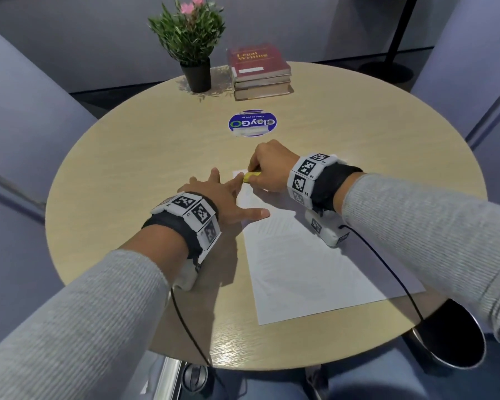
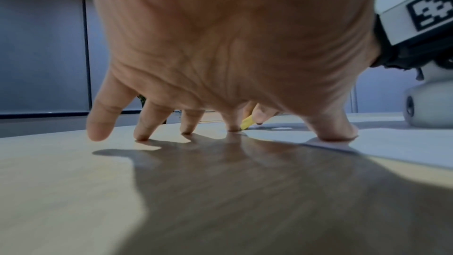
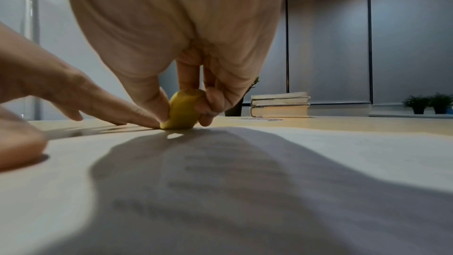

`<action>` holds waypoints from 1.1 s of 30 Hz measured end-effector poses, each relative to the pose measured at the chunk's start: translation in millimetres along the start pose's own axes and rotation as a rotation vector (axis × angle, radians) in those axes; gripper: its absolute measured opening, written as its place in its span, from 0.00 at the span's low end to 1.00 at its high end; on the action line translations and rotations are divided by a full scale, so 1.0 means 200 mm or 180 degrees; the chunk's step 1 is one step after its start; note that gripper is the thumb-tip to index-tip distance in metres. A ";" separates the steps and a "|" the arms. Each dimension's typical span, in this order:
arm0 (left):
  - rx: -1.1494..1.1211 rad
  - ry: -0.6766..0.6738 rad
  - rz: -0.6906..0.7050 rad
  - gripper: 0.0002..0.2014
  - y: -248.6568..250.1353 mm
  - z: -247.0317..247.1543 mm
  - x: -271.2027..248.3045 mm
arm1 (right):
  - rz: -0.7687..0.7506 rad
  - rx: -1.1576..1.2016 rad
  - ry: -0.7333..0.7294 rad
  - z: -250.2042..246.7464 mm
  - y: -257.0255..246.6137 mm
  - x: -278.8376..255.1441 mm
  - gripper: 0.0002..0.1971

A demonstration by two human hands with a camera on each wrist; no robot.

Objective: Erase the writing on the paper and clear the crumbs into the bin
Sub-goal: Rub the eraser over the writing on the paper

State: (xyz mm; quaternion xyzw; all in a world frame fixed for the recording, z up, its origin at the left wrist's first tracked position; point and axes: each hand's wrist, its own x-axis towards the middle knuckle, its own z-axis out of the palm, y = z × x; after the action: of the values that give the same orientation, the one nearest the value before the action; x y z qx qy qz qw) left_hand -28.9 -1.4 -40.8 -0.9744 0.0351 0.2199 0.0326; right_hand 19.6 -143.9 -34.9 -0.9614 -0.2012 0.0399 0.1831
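Observation:
A white sheet of paper [image 1: 309,264] with faint lines of writing lies on the round wooden table [image 1: 127,168]. My right hand [image 1: 267,168] pinches a yellow eraser [image 1: 251,178] between thumb and fingers and presses it on the paper's far left corner; the eraser [image 3: 182,112] stands on the sheet [image 3: 245,191] in the right wrist view. My left hand [image 1: 223,194] is spread flat, index fingertip and thumb pressing the paper's left edge beside the eraser [image 2: 246,122], the other fingers [image 2: 144,129] on the table. A dark round bin [image 1: 451,339] stands by the table's near right edge.
A potted plant [image 1: 192,44] with pink flowers and a stack of books [image 1: 260,72] stand at the table's far side. A round blue sticker [image 1: 252,123] lies in the middle. Grey chairs surround the table. Cables run from both wrist units.

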 end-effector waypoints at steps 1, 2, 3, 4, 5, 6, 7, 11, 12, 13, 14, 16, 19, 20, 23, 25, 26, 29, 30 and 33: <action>-0.0037 -0.0027 -0.0013 0.58 0.00 0.00 0.00 | -0.0029 0.0002 0.0002 0.00 0.00 0.00 0.14; -0.0092 -0.0060 -0.0026 0.58 0.00 0.00 -0.01 | -0.0068 0.0024 -0.0035 0.01 0.00 -0.01 0.14; -0.0126 -0.0082 -0.0031 0.57 -0.01 0.00 -0.01 | -0.0133 0.0068 -0.0117 0.01 0.00 -0.02 0.13; -0.0129 -0.0090 -0.0028 0.57 -0.01 -0.01 -0.01 | -0.0202 0.0125 -0.0239 0.01 -0.01 -0.03 0.13; -0.0118 -0.0095 -0.0025 0.57 0.00 -0.01 -0.01 | -0.0255 0.0172 -0.0322 0.00 -0.01 -0.03 0.13; -0.0111 -0.0104 -0.0033 0.57 0.00 -0.02 -0.02 | -0.0242 0.0194 -0.0315 0.00 -0.01 -0.02 0.13; -0.0103 -0.0120 -0.0049 0.57 0.00 -0.02 -0.02 | -0.0186 0.0175 -0.0232 0.00 0.00 -0.01 0.14; -0.0120 -0.0162 -0.0061 0.57 0.00 -0.03 -0.03 | -0.0276 0.0029 -0.0195 0.00 0.01 -0.02 0.14; -0.0120 -0.0156 -0.0044 0.57 0.00 -0.03 -0.03 | -0.0347 0.0091 -0.0300 0.00 0.00 -0.03 0.13; -0.0119 -0.0148 -0.0034 0.57 0.00 -0.03 -0.03 | -0.0373 0.0117 -0.0314 0.00 0.00 -0.04 0.13; -0.0124 -0.0147 -0.0038 0.57 0.00 -0.03 -0.03 | -0.0310 0.0096 -0.0243 0.00 0.00 -0.03 0.14; -0.0137 -0.0161 -0.0061 0.57 0.00 -0.03 -0.04 | -0.0161 -0.0023 -0.0045 0.00 0.01 -0.02 0.15; -0.0142 -0.0152 -0.0058 0.56 0.00 -0.03 -0.04 | -0.0378 0.0053 -0.0227 0.01 -0.01 -0.04 0.14; -0.0135 -0.0135 -0.0051 0.56 0.00 -0.03 -0.04 | -0.0440 0.0103 -0.0297 0.01 -0.01 -0.05 0.13; -0.0161 -0.0155 -0.0072 0.57 0.00 -0.03 -0.04 | -0.0190 0.0015 -0.0048 0.00 0.01 -0.03 0.15; -0.0170 -0.0166 -0.0080 0.57 0.00 -0.03 -0.04 | -0.0227 -0.0092 -0.0030 0.00 0.00 -0.03 0.15; -0.0176 -0.0167 -0.0075 0.57 0.00 -0.03 -0.04 | -0.0317 -0.0076 -0.0115 0.01 -0.01 -0.04 0.15; -0.0169 -0.0169 -0.0079 0.58 0.00 -0.03 -0.03 | -0.0199 0.0045 -0.0151 0.00 0.00 -0.04 0.15; -0.0181 -0.0182 -0.0087 0.58 0.00 -0.03 -0.03 | -0.0064 0.0005 -0.0060 0.00 0.00 -0.03 0.15; -0.0189 -0.0244 -0.0098 0.57 0.00 -0.03 -0.04 | -0.0140 -0.0071 -0.0042 -0.01 0.00 -0.05 0.15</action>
State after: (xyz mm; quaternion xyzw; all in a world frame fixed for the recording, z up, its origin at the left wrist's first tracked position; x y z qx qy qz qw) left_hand -32.4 -2.0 -31.5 -0.9662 0.0123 0.2574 0.0084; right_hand 11.6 -148.1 -33.8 -0.9585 -0.2239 0.0399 0.1718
